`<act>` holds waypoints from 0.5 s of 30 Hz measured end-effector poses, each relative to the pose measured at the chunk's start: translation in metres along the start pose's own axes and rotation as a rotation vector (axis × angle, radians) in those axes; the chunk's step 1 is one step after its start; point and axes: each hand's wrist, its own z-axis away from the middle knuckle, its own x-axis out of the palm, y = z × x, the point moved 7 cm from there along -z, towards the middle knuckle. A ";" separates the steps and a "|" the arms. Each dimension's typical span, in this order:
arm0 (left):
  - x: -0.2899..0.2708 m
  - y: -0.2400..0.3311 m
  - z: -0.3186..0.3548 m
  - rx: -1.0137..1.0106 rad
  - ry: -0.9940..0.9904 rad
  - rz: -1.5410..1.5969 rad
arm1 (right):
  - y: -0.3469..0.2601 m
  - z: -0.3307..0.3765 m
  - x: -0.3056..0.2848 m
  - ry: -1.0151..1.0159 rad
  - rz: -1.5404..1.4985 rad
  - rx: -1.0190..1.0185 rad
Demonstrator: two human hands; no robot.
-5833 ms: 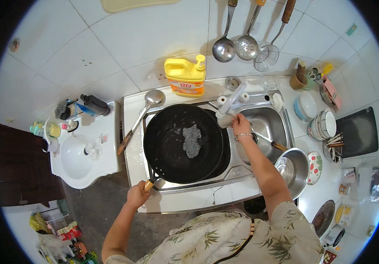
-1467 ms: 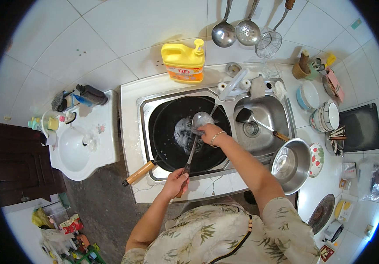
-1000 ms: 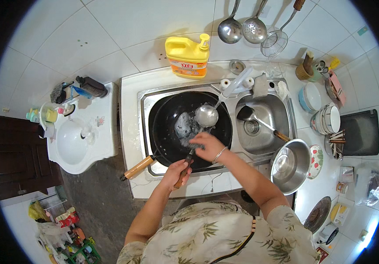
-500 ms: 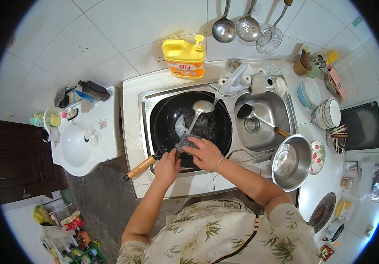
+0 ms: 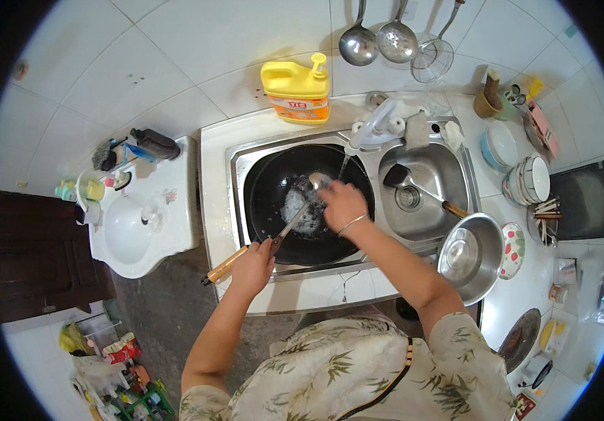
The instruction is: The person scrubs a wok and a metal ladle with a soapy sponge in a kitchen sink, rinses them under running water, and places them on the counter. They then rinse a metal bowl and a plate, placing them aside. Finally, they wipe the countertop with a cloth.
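A black wok [image 5: 263, 168] with a wooden handle [image 5: 226, 265] sits in the left sink basin, soapy foam and water in its bottom. My left hand [image 5: 253, 266] is closed around the handle of a metal ladle [image 5: 290, 226], which slants over the wok with its bowl up toward the far right. At the ladle's bowl, my right hand [image 5: 346, 209] is closed on a grey steel wool scrubber [image 5: 325, 193], mostly covered by the fingers and slightly blurred. The tap [image 5: 372, 130] points into the wok just beyond that hand.
A spatula [image 5: 424, 196] lies in the right basin [image 5: 449, 168]. Beside it, a steel bowl [image 5: 466, 256] rests on the counter. Yellow detergent jug [image 5: 295, 91] stands behind the sink. Stacked bowls [image 5: 526, 179] are at the right; a white washbasin [image 5: 130, 231] is at the left.
My right hand has slid the scrubber up from the ladle's handle to its bowl. My left hand has shifted slightly left and down, still gripping the ladle, whose bowl sits a little lower.
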 end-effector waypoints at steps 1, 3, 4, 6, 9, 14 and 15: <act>-0.002 -0.002 0.003 0.030 0.013 0.012 | 0.018 -0.004 -0.011 0.198 -0.009 0.029; -0.003 -0.003 0.006 0.101 0.040 0.039 | 0.036 -0.011 -0.008 0.175 -0.015 0.063; 0.000 -0.003 0.007 0.125 0.030 0.001 | 0.029 -0.013 -0.002 0.115 -0.017 -0.004; 0.008 -0.002 0.015 0.165 0.009 -0.073 | 0.002 0.000 0.007 0.029 -0.023 -0.172; 0.016 0.004 0.024 0.126 0.024 -0.042 | 0.021 -0.016 0.006 0.038 -0.055 -0.025; 0.021 -0.002 0.029 0.102 0.096 0.044 | 0.066 -0.024 0.014 0.201 -0.308 -0.054; 0.025 -0.004 0.026 0.082 0.098 0.053 | 0.038 -0.011 -0.001 0.259 -0.243 -0.143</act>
